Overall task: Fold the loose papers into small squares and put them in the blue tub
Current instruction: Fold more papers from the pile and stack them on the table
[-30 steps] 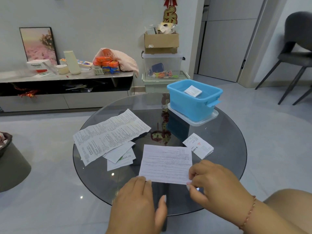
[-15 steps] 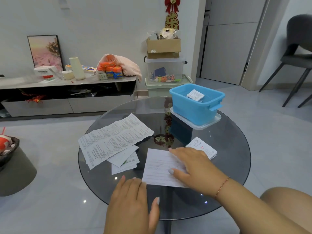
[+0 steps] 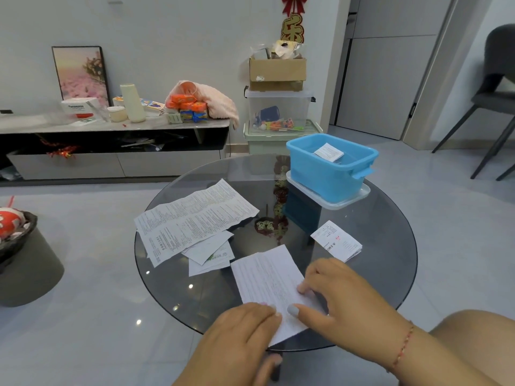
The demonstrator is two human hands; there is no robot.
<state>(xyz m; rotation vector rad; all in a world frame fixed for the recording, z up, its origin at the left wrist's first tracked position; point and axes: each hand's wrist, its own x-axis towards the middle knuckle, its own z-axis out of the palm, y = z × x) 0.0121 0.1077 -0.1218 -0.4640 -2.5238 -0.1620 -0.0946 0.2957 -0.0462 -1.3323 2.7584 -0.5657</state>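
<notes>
A printed white sheet (image 3: 267,277) lies turned on the near part of the round glass table (image 3: 390,246). My left hand (image 3: 239,338) lies flat on its near left edge. My right hand (image 3: 342,293) presses its right side with spread fingers. A large printed sheet (image 3: 195,218) and smaller slips (image 3: 209,253) lie to the left. A folded leaflet (image 3: 337,240) rests just beyond my right hand. The blue tub (image 3: 328,174) stands on a white lid at the far right, with one folded paper (image 3: 328,152) inside.
A low grey stool (image 3: 28,268) with a red item stands left of the table. Behind are a TV bench (image 3: 111,126) with clutter, stacked storage boxes (image 3: 278,112) and a grey chair (image 3: 496,101) at the right.
The sheet under my hands has turned from lying wide to standing lengthwise. My right hand slid back toward the near right; my left hand moved onto the paper's near edge.
</notes>
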